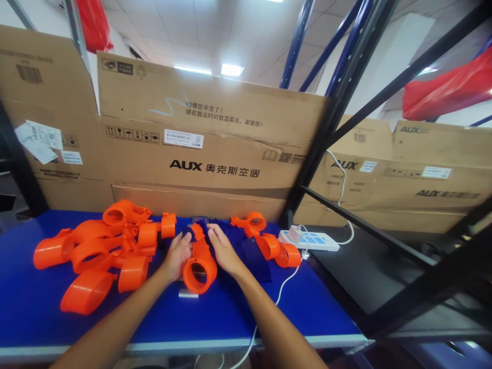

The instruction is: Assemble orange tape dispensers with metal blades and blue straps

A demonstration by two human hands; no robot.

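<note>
Between my two hands, an orange plastic piece (200,274) hangs with its round ring end toward me and its ribbed neck away. My left hand (179,256) is closed on its left side, thumb near the neck. A dark blue cloth strip (203,225) lies across the far end of the piece. My right hand (225,251) is closed at the right end of this strip, fingertips partly hidden. More dark blue cloth (251,259) lies just right of my right hand. A small white flat piece (188,294) rests on the table below the ring.
Several similar orange pieces (90,256) are heaped on the left of the blue table (161,325), and a few more (269,246) lie at the right. A white power strip (309,240) with a cable sits by the black rack post (307,169). Cardboard (215,148) stands behind.
</note>
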